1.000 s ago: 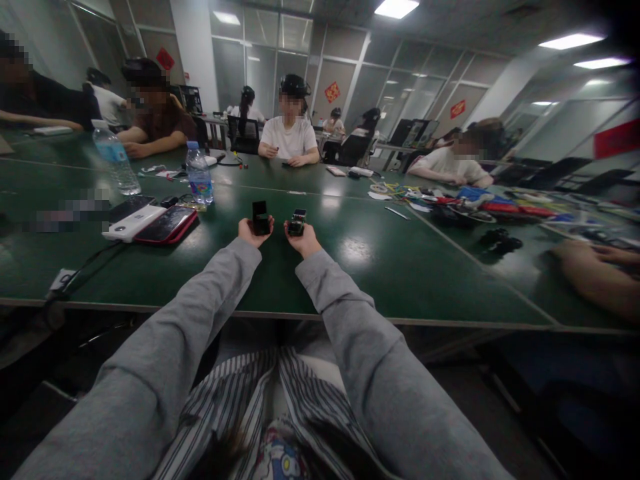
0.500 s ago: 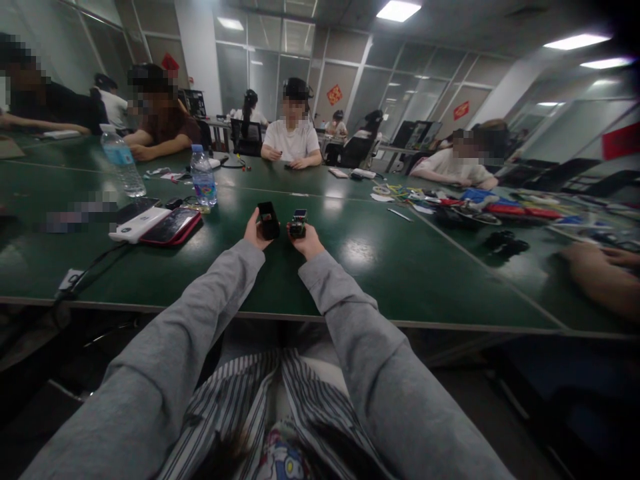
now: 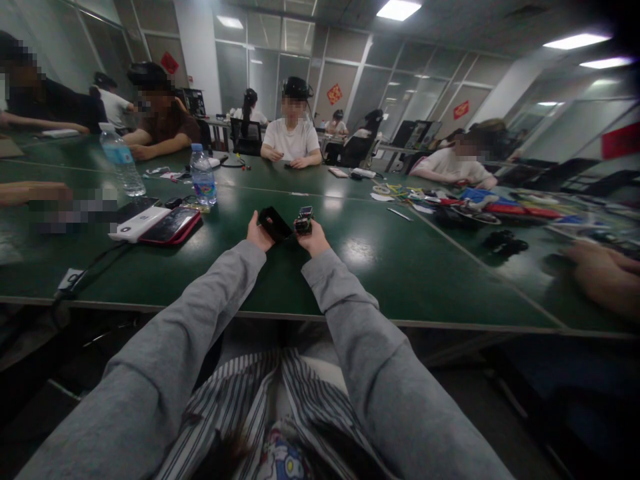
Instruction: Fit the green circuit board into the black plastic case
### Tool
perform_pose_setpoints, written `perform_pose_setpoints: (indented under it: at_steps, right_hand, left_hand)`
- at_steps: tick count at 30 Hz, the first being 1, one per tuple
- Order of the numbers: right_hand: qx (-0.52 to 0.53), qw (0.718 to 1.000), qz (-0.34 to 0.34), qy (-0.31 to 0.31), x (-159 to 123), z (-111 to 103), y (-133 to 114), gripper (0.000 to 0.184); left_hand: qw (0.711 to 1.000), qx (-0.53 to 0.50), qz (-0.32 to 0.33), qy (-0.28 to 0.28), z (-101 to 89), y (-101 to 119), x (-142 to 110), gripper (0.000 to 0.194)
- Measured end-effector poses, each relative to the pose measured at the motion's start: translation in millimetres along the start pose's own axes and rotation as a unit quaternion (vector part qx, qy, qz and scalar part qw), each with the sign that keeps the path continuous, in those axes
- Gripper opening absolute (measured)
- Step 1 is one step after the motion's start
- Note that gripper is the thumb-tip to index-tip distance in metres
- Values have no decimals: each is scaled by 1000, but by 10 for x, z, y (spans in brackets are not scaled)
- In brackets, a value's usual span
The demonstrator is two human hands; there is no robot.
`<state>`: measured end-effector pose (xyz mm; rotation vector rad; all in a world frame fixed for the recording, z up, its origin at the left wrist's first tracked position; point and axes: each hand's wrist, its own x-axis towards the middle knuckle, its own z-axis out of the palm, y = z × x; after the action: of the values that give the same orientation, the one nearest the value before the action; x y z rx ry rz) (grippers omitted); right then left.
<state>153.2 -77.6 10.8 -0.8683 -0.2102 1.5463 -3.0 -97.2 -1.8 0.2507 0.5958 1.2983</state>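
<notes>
My left hand (image 3: pixel 259 233) is closed round a black hollow case (image 3: pixel 274 225), which leans to the right with its open side facing up toward me. In my right hand (image 3: pixel 315 239) is a small circuit board with a screen (image 3: pixel 304 220); the little screen sits at its far end and dark parts fill the near end. Both things are held above the green table (image 3: pixel 280 287), close together. A narrow gap lies between the case and the board. Most fingertips are hidden under what they hold.
Left of my hands lie a white power bank (image 3: pixel 140 223) and a phone in a red case (image 3: pixel 173 227), with water bottles (image 3: pixel 203 177) behind. Right are a thin pen-like stick (image 3: pixel 400 215), heaped cables (image 3: pixel 480 203) and a co-worker's hand (image 3: pixel 607 270). Another person (image 3: pixel 291 137) sits opposite.
The black case has tilted to the right in my left hand. My right hand has moved slightly right with the board, which has turned a little. A co-worker's arm has come in at the left.
</notes>
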Motion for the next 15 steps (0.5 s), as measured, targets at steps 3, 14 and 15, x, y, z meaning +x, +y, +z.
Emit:
perform_pose_setpoints:
  at_steps: [3, 14, 15]
  right_hand:
    - [11, 1000, -10, 14, 14, -20, -51, 33]
    - [-12, 995, -67, 66, 125, -112, -250, 37]
    - [-23, 994, -83, 65, 137, -112, -247, 34]
  left_hand:
    - [1000, -8, 2, 22, -8, -11, 26, 46]
    - [999, 12, 14, 41, -15, -26, 66, 43]
    - [999, 16, 14, 40, -21, -26, 73, 44]
